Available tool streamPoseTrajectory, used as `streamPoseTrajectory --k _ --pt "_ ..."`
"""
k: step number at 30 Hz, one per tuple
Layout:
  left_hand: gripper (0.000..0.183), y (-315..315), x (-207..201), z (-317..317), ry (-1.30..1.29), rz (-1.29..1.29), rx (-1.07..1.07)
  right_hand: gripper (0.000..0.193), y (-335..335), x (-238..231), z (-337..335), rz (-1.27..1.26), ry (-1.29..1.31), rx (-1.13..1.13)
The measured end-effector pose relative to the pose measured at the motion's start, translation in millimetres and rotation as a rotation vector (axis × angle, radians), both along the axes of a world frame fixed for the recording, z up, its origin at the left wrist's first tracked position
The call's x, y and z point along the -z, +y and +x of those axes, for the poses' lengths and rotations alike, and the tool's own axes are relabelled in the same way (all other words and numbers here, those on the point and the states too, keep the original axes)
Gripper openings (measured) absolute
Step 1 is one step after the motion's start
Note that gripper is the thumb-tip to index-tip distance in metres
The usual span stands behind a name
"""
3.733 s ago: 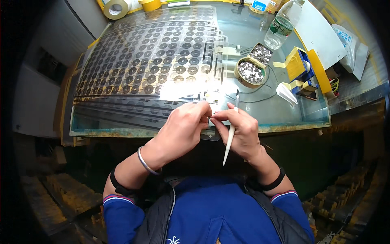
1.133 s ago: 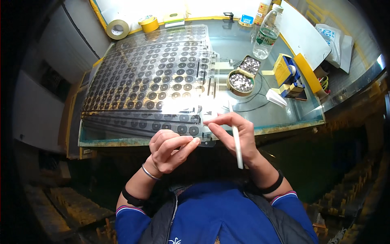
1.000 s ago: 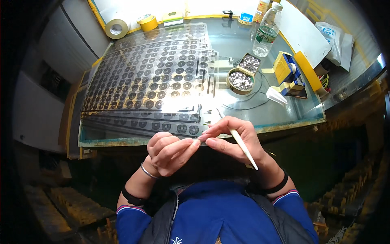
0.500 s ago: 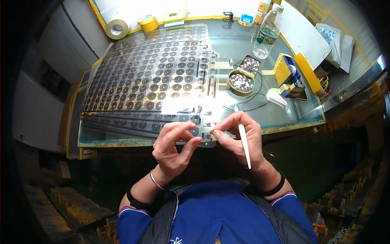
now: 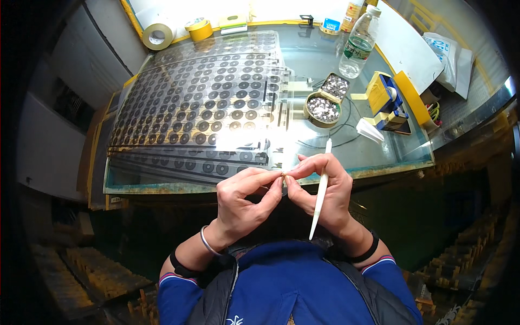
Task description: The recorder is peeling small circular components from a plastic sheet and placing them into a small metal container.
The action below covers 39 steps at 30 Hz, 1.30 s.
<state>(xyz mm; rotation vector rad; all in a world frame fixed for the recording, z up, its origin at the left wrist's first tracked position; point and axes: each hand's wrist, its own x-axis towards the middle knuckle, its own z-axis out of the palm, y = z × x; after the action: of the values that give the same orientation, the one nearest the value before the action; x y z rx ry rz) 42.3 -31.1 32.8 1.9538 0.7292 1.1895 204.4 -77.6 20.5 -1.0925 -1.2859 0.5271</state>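
Both hands meet over the near edge of the glass-topped table. My left hand (image 5: 244,200) is closed in a pinch, thumb and forefinger pressed together. Its tips touch those of my right hand (image 5: 333,192), which is pinched as well. Anything between the fingertips is too small to make out. A slim white pen-like stick (image 5: 319,203) with tapered ends rests across my right hand, held between the fingers. Just beyond lie overlapping clear film sheets (image 5: 187,116) printed with rows of dark rings. Farther off to the right, an open round tin (image 5: 323,110) holds small dark and shiny pieces.
A clear bottle (image 5: 357,46) stands at the back right, near a blue-and-yellow tape dispenser (image 5: 387,103) and a folded white paper (image 5: 370,130). Tape rolls (image 5: 157,37) sit along the back left. A thin dark cable (image 5: 346,142) loops over the glass.
My left hand has moved right and closed its fingertips against those of my right hand. The white stick has tilted, its upper end swinging to the right and its lower end to the left.
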Motion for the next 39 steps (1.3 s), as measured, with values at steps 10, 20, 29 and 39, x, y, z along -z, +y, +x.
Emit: streamPoseTrajectory --k 10,20,29,39 --pt "0.015 1.6 -1.4 -4.8 -0.078 -0.465 0.126 0.023 1.9 -0.2 1.0 0.074 -0.187 0.063" --pt "0.014 2.5 -7.1 -6.9 -0.121 -0.578 0.205 0.021 0.6 -3.4 0.6 0.093 -0.213 0.056" --pt "0.013 3.5 -5.8 -8.1 -0.109 -0.600 0.200 0.020 0.7 -7.4 0.6 0.129 -0.278 0.064" --pt "0.017 8.8 -9.3 -12.8 -0.182 -0.812 0.312 0.019 -0.1 -2.0 2.9 0.077 -0.155 -0.003"
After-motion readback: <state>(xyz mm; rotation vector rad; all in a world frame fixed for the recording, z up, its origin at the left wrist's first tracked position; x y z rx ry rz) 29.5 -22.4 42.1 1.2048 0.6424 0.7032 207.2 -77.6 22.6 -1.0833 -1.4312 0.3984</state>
